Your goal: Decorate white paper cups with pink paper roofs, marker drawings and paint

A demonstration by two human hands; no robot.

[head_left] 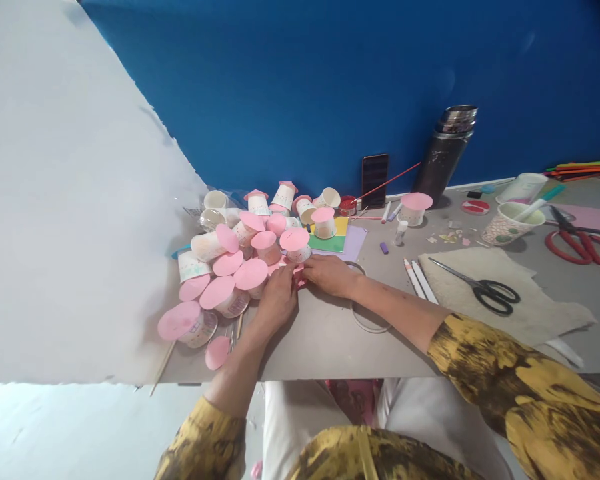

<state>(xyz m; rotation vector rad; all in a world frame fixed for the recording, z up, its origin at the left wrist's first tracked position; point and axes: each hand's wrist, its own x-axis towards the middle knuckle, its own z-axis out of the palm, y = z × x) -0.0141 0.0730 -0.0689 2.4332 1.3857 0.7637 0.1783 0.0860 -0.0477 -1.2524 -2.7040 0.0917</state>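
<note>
My left hand and my right hand meet at the right front of a pile of small paper cups. Between their fingertips is a piece of pink paper, mostly hidden by the fingers. Both hands look closed on it. Just behind them stands a cup topped with a pink paper disc. To the left, several cups lie tipped over, such as one with a pink disc stuck across its end. A loose pink disc rests close to my left forearm. Under my right wrist lies a pale ring.
Black-handled scissors lie on a beige cloth at right. Behind are a dark flask, a phone and a capped cup. Red-handled scissors and a patterned cup sit far right. A white wall bounds the left.
</note>
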